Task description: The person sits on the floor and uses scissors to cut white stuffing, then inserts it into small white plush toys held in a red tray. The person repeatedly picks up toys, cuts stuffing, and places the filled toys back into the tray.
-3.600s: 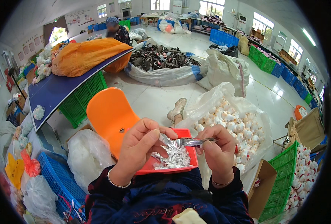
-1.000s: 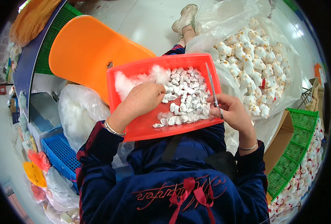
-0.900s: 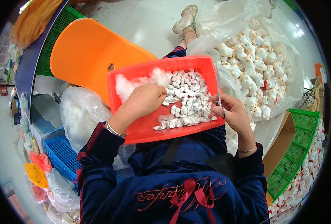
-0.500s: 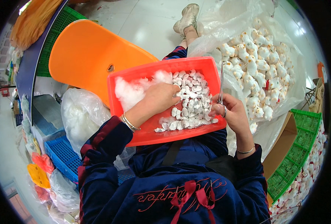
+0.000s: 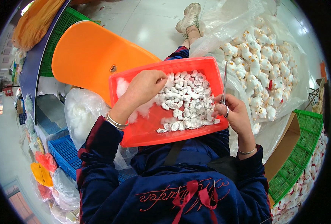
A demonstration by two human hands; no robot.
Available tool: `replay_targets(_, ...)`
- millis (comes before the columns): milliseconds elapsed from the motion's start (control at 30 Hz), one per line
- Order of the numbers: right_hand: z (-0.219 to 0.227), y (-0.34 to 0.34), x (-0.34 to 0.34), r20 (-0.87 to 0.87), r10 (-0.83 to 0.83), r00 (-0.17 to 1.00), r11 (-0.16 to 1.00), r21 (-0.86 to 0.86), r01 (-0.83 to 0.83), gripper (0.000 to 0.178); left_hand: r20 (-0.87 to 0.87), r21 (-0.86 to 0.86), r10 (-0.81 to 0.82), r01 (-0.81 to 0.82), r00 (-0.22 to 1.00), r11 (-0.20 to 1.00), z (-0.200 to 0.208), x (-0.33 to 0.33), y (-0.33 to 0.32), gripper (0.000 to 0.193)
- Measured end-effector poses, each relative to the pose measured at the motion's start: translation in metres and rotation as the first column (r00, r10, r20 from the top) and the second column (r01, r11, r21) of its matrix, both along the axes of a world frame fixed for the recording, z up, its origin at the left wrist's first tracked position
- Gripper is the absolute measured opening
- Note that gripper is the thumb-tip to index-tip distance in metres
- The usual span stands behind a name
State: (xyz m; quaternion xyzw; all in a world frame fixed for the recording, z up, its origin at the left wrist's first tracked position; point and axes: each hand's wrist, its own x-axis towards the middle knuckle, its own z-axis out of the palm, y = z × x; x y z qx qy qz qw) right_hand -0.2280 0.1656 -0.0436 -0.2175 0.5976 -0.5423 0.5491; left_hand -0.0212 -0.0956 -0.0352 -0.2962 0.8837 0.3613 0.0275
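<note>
A red plastic tray [image 5: 143, 136] rests on my lap. Small curved white fabric pieces [image 5: 189, 97] fill its right side, and fluffy white stuffing [image 5: 141, 112] lies at its left. My left hand [image 5: 145, 87] hovers over the stuffing with its fingers curled closed; what they hold, if anything, is hidden. At the tray's right edge, my right hand [image 5: 232, 110] grips slim metal forceps [image 5: 224, 87] by the finger loops, tips pointing up and away. Its thumb and fingertips are close to the fabric pieces at that side.
An orange chair [image 5: 94, 52] stands beyond the tray to the left. A clear bag of stuffing [image 5: 85, 115] and a blue crate [image 5: 64, 151] are at the left. White stuffed toys [image 5: 262, 67] fill a large plastic bag at the right, near a cardboard box [image 5: 283, 145] and green crate [image 5: 297, 156].
My left hand has moved left and away from me, off the fabric pieces to above the stuffing, its fingers curling in. My right hand stays at the tray's edge with the forceps.
</note>
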Motion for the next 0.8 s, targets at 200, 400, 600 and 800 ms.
replay_targets(200, -0.004, -0.003, 0.001, -0.006, 0.033, 0.999, 0.999, -0.009, -0.033, 0.032, 0.169, -0.026, -0.250, 0.258, 0.953, 0.966, -0.016, -0.017, 0.044, 0.025)
replay_targets(400, -0.002, 0.000, 0.002, 0.029, 0.019, 0.999, 0.999, -0.048, -0.018, 0.033, 0.094, -0.104, -0.274, 0.284, 0.957, 0.953, -0.052, -0.026, 0.060, 0.022)
replay_targets(600, -0.002, 0.001, 0.002, 0.010, 0.033, 0.999, 0.999, -0.022, -0.033, 0.032, -0.054, 0.450, 0.186, -0.142, 0.981, 0.882, -0.004, -0.010, 0.041, 0.013)
replay_targets(800, 0.005, 0.002, 0.003, -0.019, 0.111, 0.994, 0.994, 0.027, -0.110, 0.026, 0.000, 0.532, 0.365, -0.309, 0.931, 0.788, 0.025, 0.039, 0.027, 0.019)
